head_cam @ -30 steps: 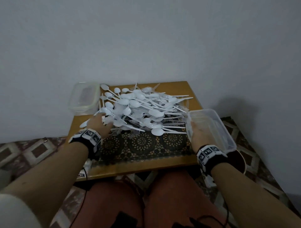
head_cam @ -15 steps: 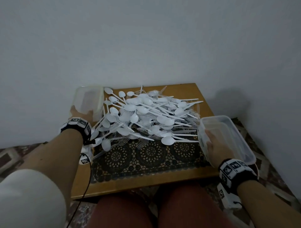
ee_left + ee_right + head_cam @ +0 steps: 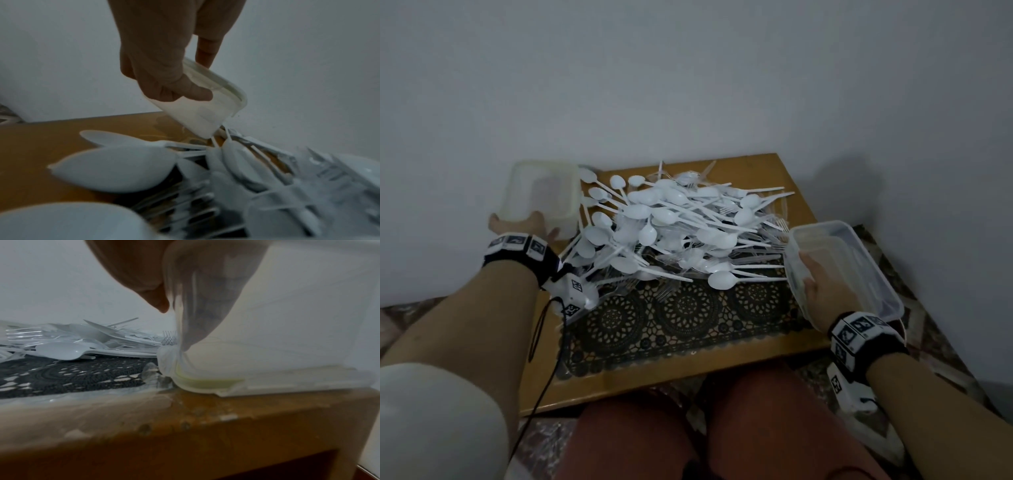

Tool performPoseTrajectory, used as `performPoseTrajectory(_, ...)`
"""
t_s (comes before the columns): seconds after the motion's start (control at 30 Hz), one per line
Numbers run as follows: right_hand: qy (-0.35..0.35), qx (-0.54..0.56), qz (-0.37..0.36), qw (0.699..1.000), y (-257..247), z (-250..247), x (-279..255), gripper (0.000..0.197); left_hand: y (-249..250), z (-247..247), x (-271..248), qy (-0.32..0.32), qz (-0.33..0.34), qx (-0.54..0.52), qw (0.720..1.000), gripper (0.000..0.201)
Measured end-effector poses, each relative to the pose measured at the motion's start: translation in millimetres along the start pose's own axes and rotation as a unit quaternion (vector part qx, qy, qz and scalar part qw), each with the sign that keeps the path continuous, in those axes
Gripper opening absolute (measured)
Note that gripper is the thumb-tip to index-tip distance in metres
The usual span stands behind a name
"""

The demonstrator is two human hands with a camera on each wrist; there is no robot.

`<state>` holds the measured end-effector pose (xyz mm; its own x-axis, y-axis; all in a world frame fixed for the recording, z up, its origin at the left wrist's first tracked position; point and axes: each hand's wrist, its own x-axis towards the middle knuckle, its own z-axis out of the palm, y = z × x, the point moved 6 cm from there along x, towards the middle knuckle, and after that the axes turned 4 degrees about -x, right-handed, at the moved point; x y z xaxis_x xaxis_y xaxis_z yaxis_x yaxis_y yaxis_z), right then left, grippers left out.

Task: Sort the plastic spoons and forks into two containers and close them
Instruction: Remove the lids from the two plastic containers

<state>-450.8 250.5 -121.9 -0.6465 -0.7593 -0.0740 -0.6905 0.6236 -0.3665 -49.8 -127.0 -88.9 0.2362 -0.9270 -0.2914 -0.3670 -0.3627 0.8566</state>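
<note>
Moved from the cutlery pile (image 3: pixel 674 226), left hand (image 3: pixel 524 224) grips the far-left container (image 3: pixel 541 192); right hand (image 3: pixel 822 291) grips the right container (image 3: pixel 859 260).

Left hand (image 3: pixel 524 224): moved from cutlery pile (image 3: pixel 674 226) to far-left container (image 3: pixel 541 195), now gripping and tilting it off desk (image 3: pixel 784 178).

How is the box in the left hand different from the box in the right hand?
The left box looks cloudy and squarish; the right box looks clearer and longer. The left hand holds the left box tipped by the wall; the right hand steadies the right box on the table's right edge. Both are see-through plastic with no cutlery inside.
</note>
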Motion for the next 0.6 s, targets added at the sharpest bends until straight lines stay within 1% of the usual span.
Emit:
performPoseTrajectory(0.03,0.001,0.001,0.000,1.000,0,0,0,0.048,2,2,-3,0.019,-0.023,-0.092,0.995,0.063)
performPoseTrajectory(0.07,0.003,0.000,-0.001,1.000,-1,0,0,0.048,8,2,-11,0.031,-0.029,-0.156,0.987,0.068)
performPoseTrajectory(0.13,0.004,0.001,-0.002,1.000,-2,-1,0,0.048,15,-1,-19,0.052,-0.011,-0.230,0.972,0.073)
performPoseTrajectory(0.17,0.003,0.000,0.000,1.000,-2,-1,1,0.048,17,-2,-23,0.051,-0.012,-0.260,0.964,0.074)
performPoseTrajectory(0.2,0.001,0.000,0.003,1.000,-2,0,1,0.049,20,-3,-27,0.050,-0.006,-0.270,0.962,0.074)
performPoseTrajectory(0.27,-0.007,-0.002,0.009,1.000,-3,0,1,0.049,29,-8,-38,0.045,0.015,-0.244,0.969,0.075)
performPoseTrajectory(0.33,-0.015,-0.010,0.003,1.000,-4,1,1,0.048,39,-15,-52,0.054,0.061,-0.223,0.971,0.074)
performPoseTrajectory(0.4,-0.019,-0.012,-0.003,1.000,-7,0,2,0.049,50,-18,-71,0.051,0.109,-0.232,0.965,0.074)
performPoseTrajectory(0.47,-0.035,-0.023,-0.009,0.999,-9,-1,0,0.051,60,-20,-91,0.021,0.139,-0.249,0.958,0.074)
performPoseTrajectory(0.53,-0.046,-0.040,-0.031,0.998,-14,-5,-4,0.053,68,-18,-109,-0.036,0.160,-0.241,0.957,0.073)
performPoseTrajectory(0.57,-0.027,-0.030,-0.041,0.998,-18,-12,-6,0.052,71,-16,-117,-0.073,0.168,-0.229,0.956,0.072)
performPoseTrajectory(0.6,0.010,-0.021,-0.049,0.999,-21,-21,-9,0.050,73,-12,-126,-0.113,0.174,-0.216,0.954,0.071)
